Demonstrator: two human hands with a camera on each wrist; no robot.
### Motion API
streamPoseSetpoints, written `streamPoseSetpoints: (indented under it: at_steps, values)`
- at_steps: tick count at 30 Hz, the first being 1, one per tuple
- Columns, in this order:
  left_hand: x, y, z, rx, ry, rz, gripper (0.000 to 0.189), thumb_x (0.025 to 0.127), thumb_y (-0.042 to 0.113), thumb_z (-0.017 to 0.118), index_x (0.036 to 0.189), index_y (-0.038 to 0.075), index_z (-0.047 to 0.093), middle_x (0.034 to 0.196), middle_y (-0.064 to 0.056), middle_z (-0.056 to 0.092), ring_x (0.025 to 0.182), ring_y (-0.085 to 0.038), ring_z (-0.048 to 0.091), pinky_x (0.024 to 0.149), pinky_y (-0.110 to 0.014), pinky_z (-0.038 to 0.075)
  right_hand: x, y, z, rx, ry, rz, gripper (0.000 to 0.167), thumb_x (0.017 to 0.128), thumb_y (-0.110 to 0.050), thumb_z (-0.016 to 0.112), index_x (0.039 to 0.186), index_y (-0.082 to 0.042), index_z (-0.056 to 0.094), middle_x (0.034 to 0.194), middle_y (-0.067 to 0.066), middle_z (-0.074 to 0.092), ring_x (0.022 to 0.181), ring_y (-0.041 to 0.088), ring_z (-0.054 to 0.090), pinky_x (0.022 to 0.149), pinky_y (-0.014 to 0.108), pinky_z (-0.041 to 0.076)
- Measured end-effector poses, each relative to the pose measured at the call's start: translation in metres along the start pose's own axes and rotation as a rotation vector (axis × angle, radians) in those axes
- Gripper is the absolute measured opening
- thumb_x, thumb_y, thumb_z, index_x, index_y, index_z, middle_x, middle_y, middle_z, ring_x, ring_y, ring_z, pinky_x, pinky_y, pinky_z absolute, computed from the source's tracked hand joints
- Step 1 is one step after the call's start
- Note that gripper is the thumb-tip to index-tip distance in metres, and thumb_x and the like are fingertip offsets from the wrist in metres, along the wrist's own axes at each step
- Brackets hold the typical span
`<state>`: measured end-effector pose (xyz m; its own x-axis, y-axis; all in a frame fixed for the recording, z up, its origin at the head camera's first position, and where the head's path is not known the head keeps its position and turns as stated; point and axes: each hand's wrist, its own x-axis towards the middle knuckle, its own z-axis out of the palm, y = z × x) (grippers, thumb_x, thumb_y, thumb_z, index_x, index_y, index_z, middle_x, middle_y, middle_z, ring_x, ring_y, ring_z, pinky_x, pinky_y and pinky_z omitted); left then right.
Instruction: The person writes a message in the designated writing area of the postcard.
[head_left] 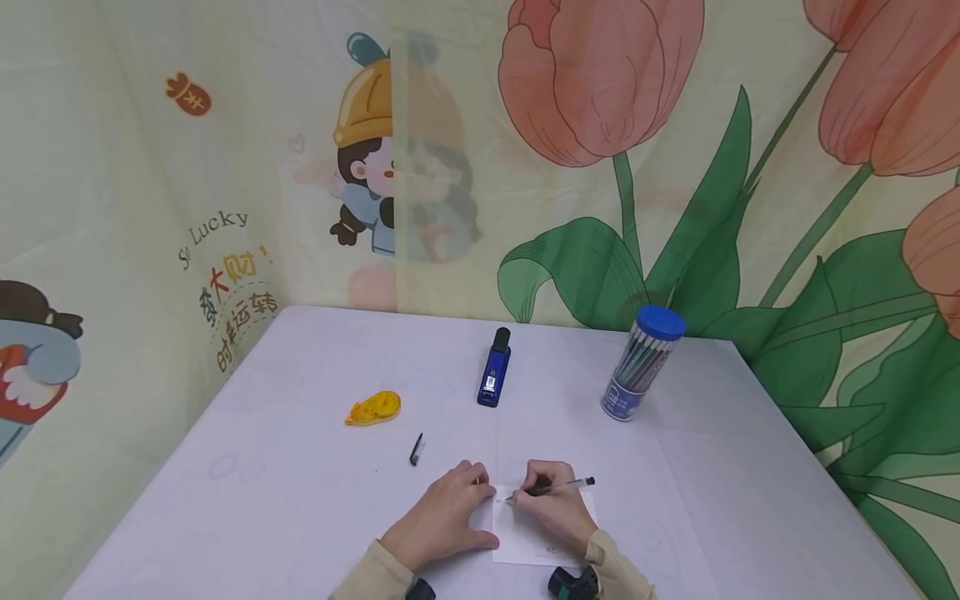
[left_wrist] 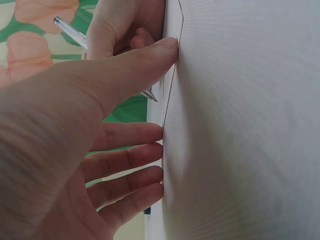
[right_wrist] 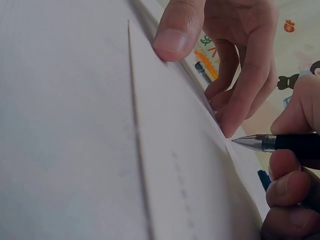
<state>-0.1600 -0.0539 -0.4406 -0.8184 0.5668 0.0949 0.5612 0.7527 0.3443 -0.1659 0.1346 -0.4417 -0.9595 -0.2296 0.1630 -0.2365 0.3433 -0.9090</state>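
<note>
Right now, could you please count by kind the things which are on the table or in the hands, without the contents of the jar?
Paper sheet: 1
Pen: 1
Pen cap: 1
Lidded jar: 1
Yellow object, use unclear: 1
Blue object, use unclear: 1
Total: 6

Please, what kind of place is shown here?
Perhaps an improvised indoor writing corner: a white-covered table, a tulip-printed backdrop behind it, and a pen in the right hand over paper.
</note>
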Motion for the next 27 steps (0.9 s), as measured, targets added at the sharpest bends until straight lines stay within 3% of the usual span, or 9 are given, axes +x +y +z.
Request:
streamPoseSetpoints:
  at_steps: [27]
  values:
    - [0.0013, 0.0004, -0.0003, -0.005, -0.008, -0.009, 0.058, 0.068, 0.047, 0.083, 0.109, 0.008, 0.072, 0.101, 0.004, 0.057, 0.086, -0.007, 0.046, 0.076, -0.022, 0.048, -0.0001, 0.0019, 0.0003, -0.025, 0.003, -0.014, 0.017, 0.069, 0.011, 0.064, 0.063, 0.0, 0.054, 0.064, 0.0, 0.06, 0.06, 0.004, 0.049, 0.064, 0.018, 0.039]
